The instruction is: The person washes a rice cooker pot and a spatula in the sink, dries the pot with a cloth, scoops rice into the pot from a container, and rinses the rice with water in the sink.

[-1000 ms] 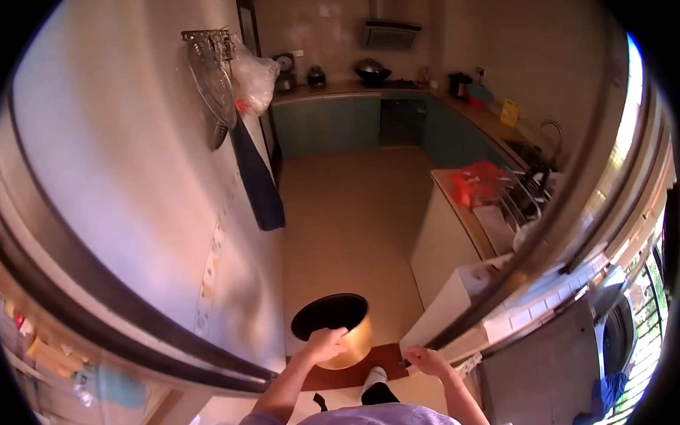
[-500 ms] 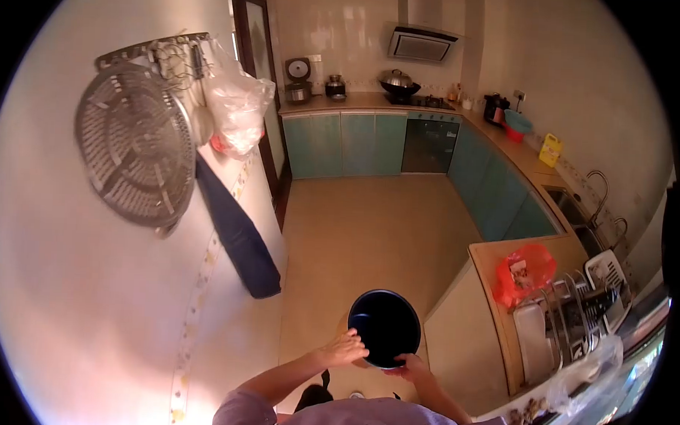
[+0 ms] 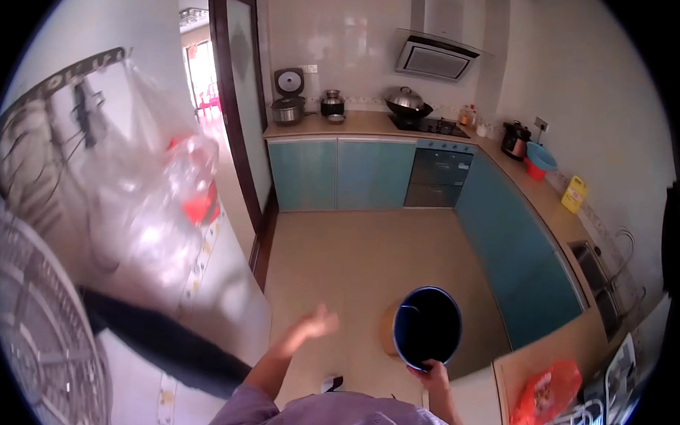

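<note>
A deep round bin (image 3: 428,328) with a blue rim and a dark inside hangs in front of me over the floor, its mouth turned up towards me. My right hand (image 3: 433,375) grips its near rim, with the fingers partly hidden by the wall. Apart from the bin, to its left, my left hand (image 3: 320,322) is raised over the floor with nothing in it. Its fingers are blurred but look spread.
On the left wall hang plastic bags (image 3: 160,221), a round perforated rack (image 3: 32,329) and a dark cloth (image 3: 163,341). A counter (image 3: 358,123) curves along the back and right. A red bag (image 3: 547,396) lies at lower right beside a dish rack (image 3: 583,423).
My left hand has let go of the bin and moved left. The bin has shifted right in my right hand. The view has moved forward, closer to the stove and doorway.
</note>
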A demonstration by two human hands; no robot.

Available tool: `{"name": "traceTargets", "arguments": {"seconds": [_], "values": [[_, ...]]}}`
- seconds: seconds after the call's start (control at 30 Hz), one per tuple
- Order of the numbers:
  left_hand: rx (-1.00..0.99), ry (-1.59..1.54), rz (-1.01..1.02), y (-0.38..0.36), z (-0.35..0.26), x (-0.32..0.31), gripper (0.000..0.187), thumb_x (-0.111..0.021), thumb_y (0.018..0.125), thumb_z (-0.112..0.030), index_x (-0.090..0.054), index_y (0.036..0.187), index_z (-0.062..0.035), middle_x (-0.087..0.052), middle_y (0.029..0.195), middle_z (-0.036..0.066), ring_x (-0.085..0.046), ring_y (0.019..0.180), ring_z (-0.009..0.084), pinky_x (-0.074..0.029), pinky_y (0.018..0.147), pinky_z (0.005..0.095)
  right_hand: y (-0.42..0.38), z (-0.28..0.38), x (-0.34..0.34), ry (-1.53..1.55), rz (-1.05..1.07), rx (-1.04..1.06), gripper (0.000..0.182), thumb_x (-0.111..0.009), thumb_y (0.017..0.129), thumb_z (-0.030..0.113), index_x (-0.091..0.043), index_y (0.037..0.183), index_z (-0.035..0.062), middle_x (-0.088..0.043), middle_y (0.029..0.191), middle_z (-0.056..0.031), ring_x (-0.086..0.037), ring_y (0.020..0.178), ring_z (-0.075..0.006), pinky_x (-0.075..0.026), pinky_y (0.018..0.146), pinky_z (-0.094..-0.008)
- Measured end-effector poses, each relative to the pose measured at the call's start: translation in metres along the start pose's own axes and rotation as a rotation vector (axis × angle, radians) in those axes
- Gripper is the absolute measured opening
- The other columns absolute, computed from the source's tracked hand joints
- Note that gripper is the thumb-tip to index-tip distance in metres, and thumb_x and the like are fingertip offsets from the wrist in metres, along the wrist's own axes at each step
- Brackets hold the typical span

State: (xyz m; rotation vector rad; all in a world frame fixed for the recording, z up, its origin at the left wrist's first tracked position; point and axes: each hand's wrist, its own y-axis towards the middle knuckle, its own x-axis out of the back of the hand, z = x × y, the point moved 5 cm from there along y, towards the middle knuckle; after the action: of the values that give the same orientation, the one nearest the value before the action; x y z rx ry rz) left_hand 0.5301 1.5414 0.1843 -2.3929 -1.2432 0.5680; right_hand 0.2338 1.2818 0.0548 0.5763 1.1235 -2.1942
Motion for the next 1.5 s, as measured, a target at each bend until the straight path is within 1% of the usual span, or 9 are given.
{"name": "traceTargets", "arguments": {"seconds": [0.1,0.33,0.57,0.77,0.97,1.03,1.07,1.27,1.5], "values": [[-0.08,1.088,0.45,0.06,-0.027,-0.015,0.048,-0.055,0.086,-0.036,-0.05,0.121,-0.0052,-0.06,0.11,0.016,-0.062,0.093,0.0267,-0.045,0.088,0.0389,0.084,0.037,-0.015,0.113,0.018,0.061,0.041,-0.047,0.074,0.004,-0.041,0.111,-0.0118,-0.055,0.103,-0.0239,-0.059,0.09,-0.0392,-0.055,0.076,-0.0499],[-0.703,1.117,0.087,0.224,-0.178,0.006,0.048,-0.062,0.081,-0.032,-0.051,0.119,-0.0068,-0.061,0.108,0.016,-0.061,0.094,0.0301,-0.047,0.081,0.0387,0.203,0.133,-0.066,0.084,-0.263,0.202,0.041,-0.048,0.072,0.007,-0.043,0.11,-0.0087,-0.057,0.1,-0.0209,-0.062,0.078,-0.0379,-0.057,0.064,-0.0466],[-0.017,1.458,-0.242,0.321,-0.189,0.146,0.054,-0.061,0.08,-0.043,-0.051,0.12,-0.0084,-0.059,0.111,0.017,-0.055,0.105,0.0342,-0.045,0.086,0.0417,0.429,0.216,-0.182,-0.319,-0.299,0.114,0.042,-0.048,0.069,0.01,-0.044,0.106,-0.0081,-0.055,0.092,-0.0238,-0.061,0.067,-0.0391,-0.055,0.06,-0.0528],[-0.008,1.0,-0.398,0.371,-0.268,0.174,0.056,-0.058,0.081,-0.048,-0.051,0.121,-0.0078,-0.06,0.109,0.017,-0.056,0.104,0.0314,-0.045,0.084,0.0409,0.614,0.226,-0.407,-0.711,0.086,-0.111,0.034,-0.047,0.074,0.008,-0.045,0.101,-0.0129,-0.056,0.09,-0.0241,-0.061,0.069,-0.0374,-0.056,0.06,-0.0519],[-0.023,0.737,-0.563,0.421,-0.331,0.235,0.059,-0.047,0.086,-0.054,-0.049,0.124,-0.009,-0.061,0.108,0.018,-0.057,0.102,0.0335,-0.045,0.084,0.0396,0.687,0.115,-0.619,-0.929,0.364,-0.345,0.041,-0.051,0.076,0.01,-0.045,0.11,-0.0116,-0.055,0.1,-0.0238,-0.06,0.082,-0.0391,-0.054,0.067,-0.0512],[-0.091,0.717,-0.654,0.436,-0.343,0.267,0.058,-0.04,0.088,-0.056,-0.05,0.122,-0.0094,-0.06,0.109,0.018,-0.056,0.102,0.0353,-0.044,0.085,0.0397,0.674,0.063,-0.672,-0.718,0.313,-0.71,0.043,-0.052,0.076,0.01,-0.046,0.113,-0.0098,-0.055,0.103,-0.0212,-0.059,0.09,-0.0371,-0.053,0.07,-0.0526],[-0.109,0.736,-0.689,0.446,-0.37,0.295,0.057,-0.039,0.089,-0.055,-0.051,0.12,-0.0093,-0.06,0.109,0.018,-0.056,0.102,0.0357,-0.044,0.085,0.0401,0.698,0.042,-0.694,-1.005,0.496,-0.453,0.041,-0.052,0.077,0.01,-0.047,0.113,-0.0085,-0.055,0.106,-0.0192,-0.057,0.095,-0.0354,-0.053,0.072,-0.0517],[-0.03,0.689,-0.863,0.422,-0.471,0.366,0.066,-0.037,0.086,-0.061,-0.046,0.126,-0.0089,-0.061,0.105,0.017,-0.057,0.099,0.0344,-0.043,0.085,0.0397,0.7,-0.067,-0.837,-1.212,0.711,-0.63,0.036,-0.052,0.079,0.01,-0.05,0.109,-0.0095,-0.057,0.098,-0.0189,-0.058,0.092,-0.0313,-0.055,0.073,-0.047],[0.213,0.508,-1.148,0.438,-0.441,0.503,0.071,-0.051,0.075,-0.068,-0.055,0.115,-0.0095,-0.065,0.092,0.015,-0.061,0.087,0.0316,-0.046,0.077,0.0393,0.744,-0.19,-0.97,-1.469,0.931,-0.635,0.033,-0.055,0.078,0.011,-0.052,0.105,-0.0073,-0.059,0.095,-0.0155,-0.06,0.084,-0.0289,-0.055,0.069,-0.0431]]}}
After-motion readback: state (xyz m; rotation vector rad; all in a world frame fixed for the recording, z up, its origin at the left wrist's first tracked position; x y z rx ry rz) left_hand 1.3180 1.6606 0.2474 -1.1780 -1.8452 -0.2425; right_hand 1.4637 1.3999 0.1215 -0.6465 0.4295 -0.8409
